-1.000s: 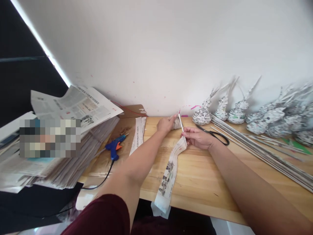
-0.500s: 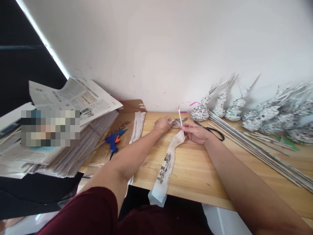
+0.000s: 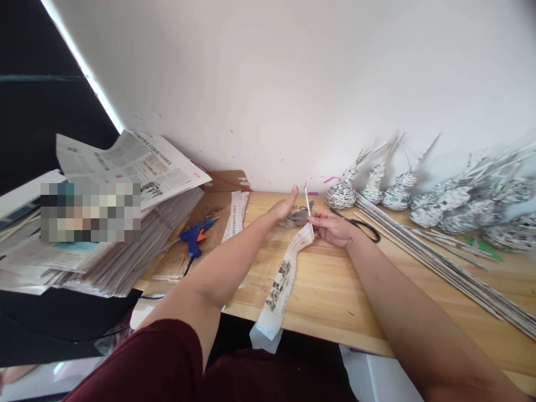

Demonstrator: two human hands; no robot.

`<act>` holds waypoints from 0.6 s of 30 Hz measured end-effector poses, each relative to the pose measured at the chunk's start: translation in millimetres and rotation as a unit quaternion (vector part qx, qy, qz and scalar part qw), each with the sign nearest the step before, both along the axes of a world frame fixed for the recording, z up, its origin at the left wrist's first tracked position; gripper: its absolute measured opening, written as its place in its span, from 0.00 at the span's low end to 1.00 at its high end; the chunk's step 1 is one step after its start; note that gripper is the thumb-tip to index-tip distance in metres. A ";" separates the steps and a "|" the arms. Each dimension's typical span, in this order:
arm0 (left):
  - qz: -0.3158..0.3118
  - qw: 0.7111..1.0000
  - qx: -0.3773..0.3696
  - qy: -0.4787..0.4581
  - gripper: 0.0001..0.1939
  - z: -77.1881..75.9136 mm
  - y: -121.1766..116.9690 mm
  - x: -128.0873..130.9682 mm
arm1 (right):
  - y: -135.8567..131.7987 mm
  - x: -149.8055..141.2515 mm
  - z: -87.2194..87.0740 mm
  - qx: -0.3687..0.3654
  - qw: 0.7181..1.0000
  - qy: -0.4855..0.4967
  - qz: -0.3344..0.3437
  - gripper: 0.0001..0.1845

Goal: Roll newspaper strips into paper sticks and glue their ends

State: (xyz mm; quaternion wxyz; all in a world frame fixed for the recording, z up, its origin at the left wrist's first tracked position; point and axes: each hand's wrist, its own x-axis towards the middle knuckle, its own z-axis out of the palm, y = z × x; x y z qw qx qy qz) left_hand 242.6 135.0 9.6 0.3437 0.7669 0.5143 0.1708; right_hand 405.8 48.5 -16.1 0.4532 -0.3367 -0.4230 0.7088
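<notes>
Right hand [image 3: 330, 228] pinches strip [image 3: 282, 273] at its rolled top, over surface [image 3: 326, 290]. Left hand [image 3: 285, 209] released, left of strip top; contact with rag [image 3: 296, 216] unclear. Scissors [image 3: 368, 228] right of strip, blades hard to make out.

Both bare forearms reach forward; the left hand [image 3: 283, 209] is open, thumb raised; the right hand [image 3: 330, 227] pinches between thumb and fingers, its wrist angled inward.
</notes>
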 end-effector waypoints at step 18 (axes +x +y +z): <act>-0.130 0.952 0.236 0.147 0.40 -20.9 -18.7 -30.1 | 0.6 -5.1 2.6 -0.036 0.998 0.002 -0.044 0.04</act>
